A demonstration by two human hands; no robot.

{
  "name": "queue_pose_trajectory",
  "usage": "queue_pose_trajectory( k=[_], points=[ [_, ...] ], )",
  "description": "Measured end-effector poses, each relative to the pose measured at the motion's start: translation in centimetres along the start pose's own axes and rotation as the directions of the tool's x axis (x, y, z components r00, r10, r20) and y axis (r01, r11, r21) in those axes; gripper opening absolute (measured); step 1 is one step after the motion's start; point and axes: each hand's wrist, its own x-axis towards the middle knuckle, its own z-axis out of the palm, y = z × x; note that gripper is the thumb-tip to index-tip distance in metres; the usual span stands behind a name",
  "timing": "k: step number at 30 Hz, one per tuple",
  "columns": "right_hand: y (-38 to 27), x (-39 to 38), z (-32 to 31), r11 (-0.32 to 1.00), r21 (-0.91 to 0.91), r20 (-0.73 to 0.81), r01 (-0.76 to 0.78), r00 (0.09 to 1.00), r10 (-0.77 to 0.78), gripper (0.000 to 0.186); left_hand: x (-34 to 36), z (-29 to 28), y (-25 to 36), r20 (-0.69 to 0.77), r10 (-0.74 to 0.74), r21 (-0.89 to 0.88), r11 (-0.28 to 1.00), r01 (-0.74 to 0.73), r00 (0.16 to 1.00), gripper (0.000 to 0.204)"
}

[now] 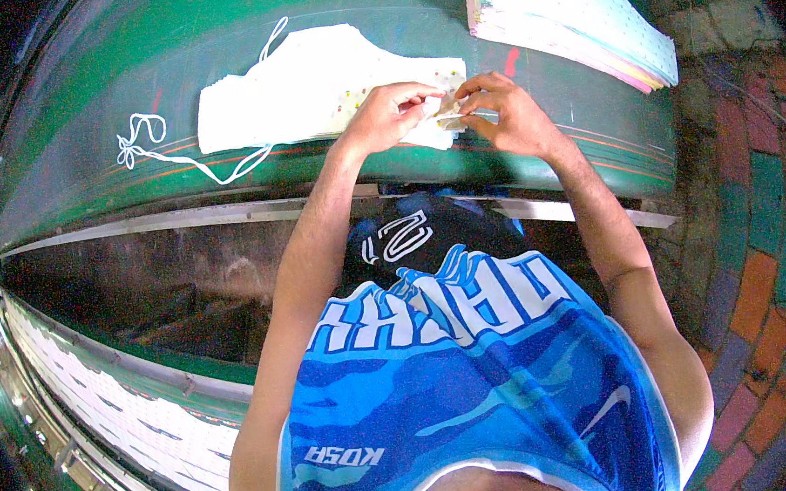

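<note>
A white cloth piece (291, 95) with small coloured dots lies on the green table, curved along its far edge like a cut garment part. My left hand (393, 115) rests over its right end, thumb and fingers pinching the cloth. Just to the right, my right hand (505, 116) pinches the same end with thumb and forefinger, its other fingers curled. Between the hands the cloth is folded and slightly raised; the exact fold is partly hidden by my fingers. A white cord (187, 159) trails from the cloth's near edge to a loose tangle at left.
A thick stack of cut cloth pieces (570, 20), white on top with pink and yellow edges, lies at the far right of the green table (386, 167). More white sheets (116, 391) lie on a surface at lower left. Coloured paving (756, 284) covers the floor at right.
</note>
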Motion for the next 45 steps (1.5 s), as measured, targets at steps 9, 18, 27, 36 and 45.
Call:
queue_pose_trajectory(
  k=[9, 18, 27, 36, 45],
  points=[
    [0.7, 3.5, -0.1, 0.997, 0.080, -0.020, 0.002, 1.000, 0.000, 0.016, -0.3, 0.7, 0.0, -0.058, 0.031, -0.099, 0.994, -0.037, 0.998, 0.040],
    [0.1, 0.6, 1.0, 1.000, 0.027, -0.237, 0.011, 0.971, -0.005, 0.020, -0.6, 1.1, -0.2, -0.148, 0.019, 0.009, 1.000, -0.017, 0.989, 0.024],
    [-1.8, -3.0, 1.5, 0.995, -0.057, -0.163, -0.081, 0.984, 0.071, 0.015, -1.1, 1.1, 2.2, -0.071, -0.011, -0.101, 0.995, 0.004, 0.997, 0.033],
    [-1.3, -0.7, -1.3, 0.996, -0.090, 0.048, -0.007, 0.999, 0.012, 0.012, -0.8, 1.0, 2.0, 0.042, 0.017, -0.048, 0.999, -0.015, 0.999, 0.043],
    [-0.5, 3.4, -1.1, 0.978, -0.180, -0.041, 0.109, 0.992, -0.118, 0.019, 0.0, 1.1, 2.7, 0.005, -0.110, 0.011, 0.994, 0.110, 0.994, 0.041]
  ],
)
